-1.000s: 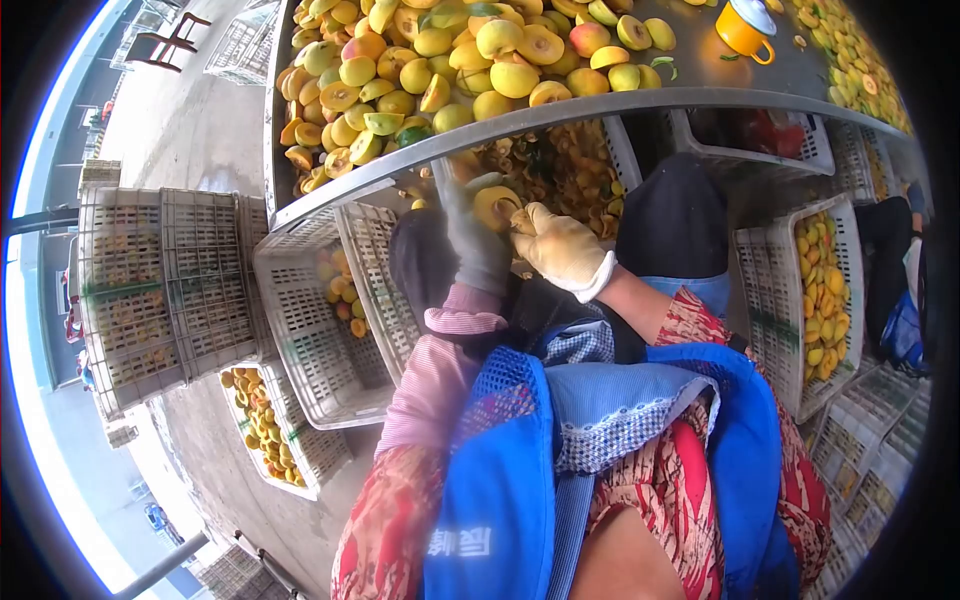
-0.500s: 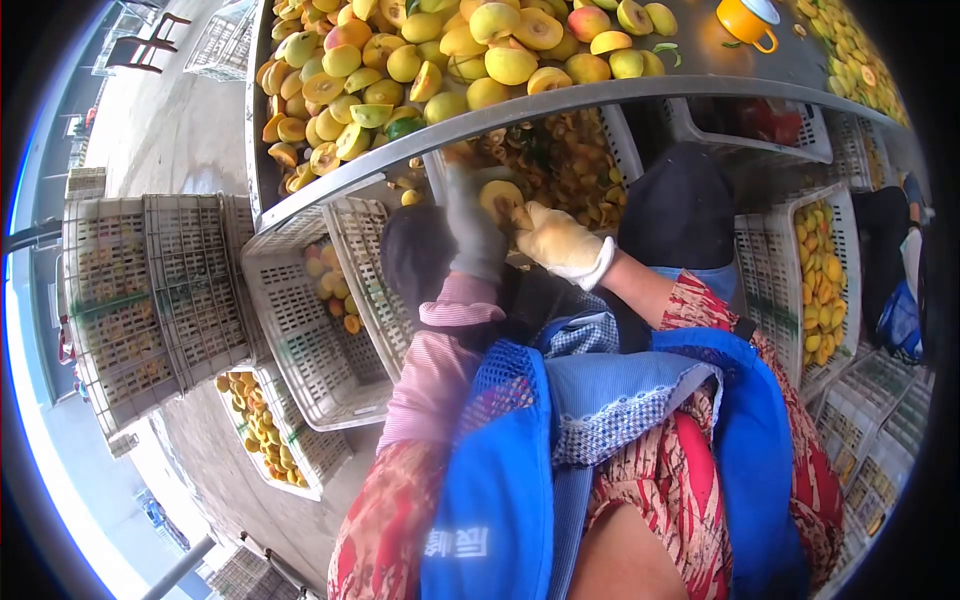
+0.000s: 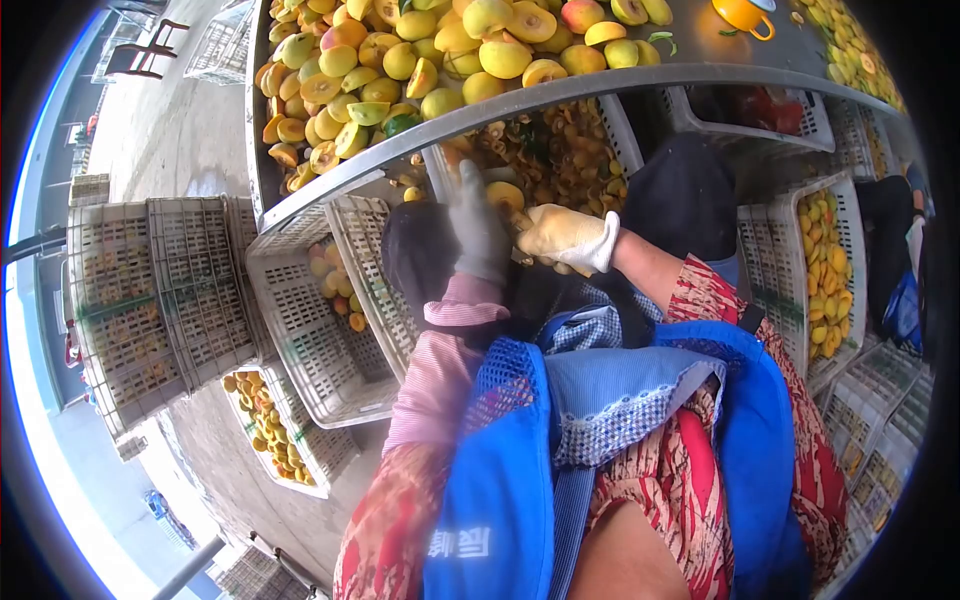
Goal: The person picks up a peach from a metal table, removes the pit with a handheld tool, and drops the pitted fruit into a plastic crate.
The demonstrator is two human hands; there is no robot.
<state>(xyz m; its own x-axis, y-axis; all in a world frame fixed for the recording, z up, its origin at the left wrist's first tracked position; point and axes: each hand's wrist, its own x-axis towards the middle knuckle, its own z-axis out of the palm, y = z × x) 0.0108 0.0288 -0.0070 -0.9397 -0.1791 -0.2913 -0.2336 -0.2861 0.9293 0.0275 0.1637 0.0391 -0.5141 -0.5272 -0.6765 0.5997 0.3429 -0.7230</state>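
Observation:
My left hand [image 3: 476, 228], in a grey glove, is above my lap with its fingers partly blurred. It holds a yellow peach half [image 3: 504, 194] on its right side, the cut face showing. My right hand [image 3: 562, 237], in a cream glove, is closed right beside that fruit, its fingertips close to the cut face. Whatever it grips is too small or hidden to make out. Below the table edge, just beyond both hands, a crate [image 3: 622, 140] holds brown-yellow fruit pieces and scraps.
Peaches, whole and halved [image 3: 420, 60], are heaped on the metal table [image 3: 690, 78]. An orange mug [image 3: 745, 16] stands there. Crates [image 3: 290, 320] with fruit are at left, another crate [image 3: 795, 290] at right. Stacked crates [image 3: 160, 290] stand far left. Another person's leg [image 3: 885, 220] shows at right.
My right hand has shifted slightly right and turned a little. The left hand's fingers are extended upward beside the peach half, which remains between the hands.

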